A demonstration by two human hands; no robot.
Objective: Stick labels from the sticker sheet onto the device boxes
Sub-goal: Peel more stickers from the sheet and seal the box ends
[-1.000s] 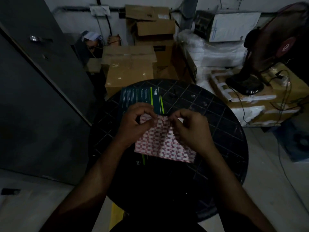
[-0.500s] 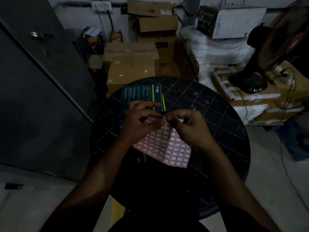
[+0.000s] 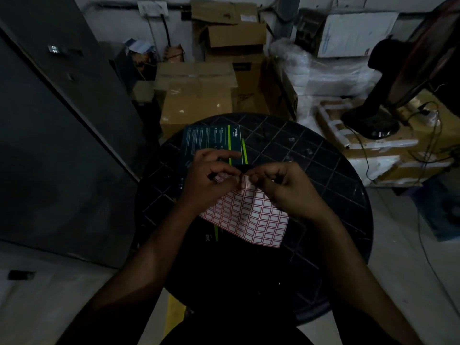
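Note:
A white sticker sheet (image 3: 251, 217) with red-bordered labels hangs over the round black table (image 3: 323, 175). My left hand (image 3: 209, 180) grips the sheet's upper left part, fingers curled over it. At the sheet's top edge my right hand (image 3: 286, 188) pinches a label between thumb and fingertips. Both hands meet above the sheet. A dark device box (image 3: 211, 140) with a green stripe and white print lies flat on the table, its near half hidden under my hands and the sheet.
Brown cardboard boxes (image 3: 199, 100) are stacked beyond the table. A standing fan (image 3: 388, 100) rests on a taped carton at right, with cables trailing down. A dark grey cabinet (image 3: 62, 133) stands at left. White wrapped bundles (image 3: 318, 75) lie behind.
The sheet's free lower corner has swung down and rightward. My hands have drawn closer together at the sheet's top edge, with the right fingers now pinching a label there.

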